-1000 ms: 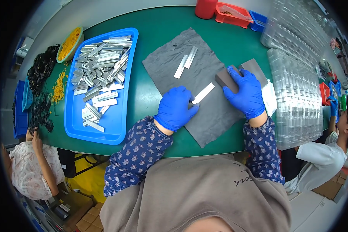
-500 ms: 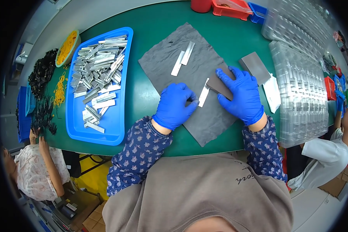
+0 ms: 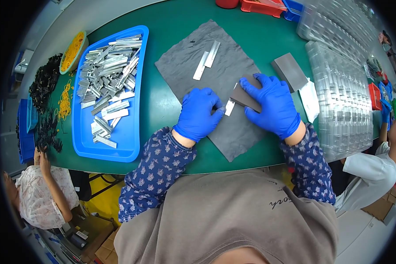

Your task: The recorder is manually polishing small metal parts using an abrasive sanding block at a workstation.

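My right hand (image 3: pixel 275 104), in a blue glove, grips a dark grey sanding block (image 3: pixel 246 93) and lays it over a short silver metal strip (image 3: pixel 229 108). Only the strip's near end and a sliver of its far end show. At the near end, my gloved left hand (image 3: pixel 198 113) is closed, with thumb and fingertips against the strip. Both hands rest over a dark grey cloth (image 3: pixel 187 59), set cornerwise on the table. Farther up the cloth lie two more metal strips (image 3: pixel 207 60), side by side and touching.
Left stands a blue tray (image 3: pixel 128 152) heaped with metal strips, beyond it a bowl of yellow bands (image 3: pixel 75 52) and black parts (image 3: pixel 46 88). On the right are a second grey block (image 3: pixel 290 71), a white packet (image 3: pixel 309 101) and stacked clear plastic trays (image 3: pixel 339 101). Co-workers sit at both sides.
The right hand has slid the sanding block slightly left, so it covers more of the strip. The left hand stays at the strip's near end. The whole view has shifted a little.
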A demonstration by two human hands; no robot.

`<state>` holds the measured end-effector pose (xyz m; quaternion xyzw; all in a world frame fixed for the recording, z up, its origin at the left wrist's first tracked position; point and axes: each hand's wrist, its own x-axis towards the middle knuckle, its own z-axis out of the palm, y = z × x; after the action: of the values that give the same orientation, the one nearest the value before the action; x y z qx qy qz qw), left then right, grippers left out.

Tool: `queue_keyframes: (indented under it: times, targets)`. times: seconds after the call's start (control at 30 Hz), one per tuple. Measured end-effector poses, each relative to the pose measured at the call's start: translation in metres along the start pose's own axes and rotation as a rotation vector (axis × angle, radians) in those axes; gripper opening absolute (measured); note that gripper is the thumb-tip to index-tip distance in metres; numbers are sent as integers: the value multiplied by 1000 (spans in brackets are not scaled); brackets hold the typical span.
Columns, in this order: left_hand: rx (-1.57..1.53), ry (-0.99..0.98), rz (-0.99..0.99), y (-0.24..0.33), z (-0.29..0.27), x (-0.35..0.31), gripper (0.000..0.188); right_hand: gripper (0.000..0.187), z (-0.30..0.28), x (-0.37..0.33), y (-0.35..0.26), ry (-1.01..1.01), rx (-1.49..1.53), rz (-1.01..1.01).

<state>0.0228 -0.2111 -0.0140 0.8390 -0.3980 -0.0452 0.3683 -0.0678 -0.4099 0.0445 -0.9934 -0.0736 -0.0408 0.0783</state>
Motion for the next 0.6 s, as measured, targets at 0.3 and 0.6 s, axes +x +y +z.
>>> queue_keyframes:
  times: [0.3,0.6]
  targets:
    - [9,-9,19,0,-1,-1,6,63,0,4,2,25,-6,-18]
    - [-21,-33,4,-2,-1,-1,9,61,-3,6,8,10,17,-81]
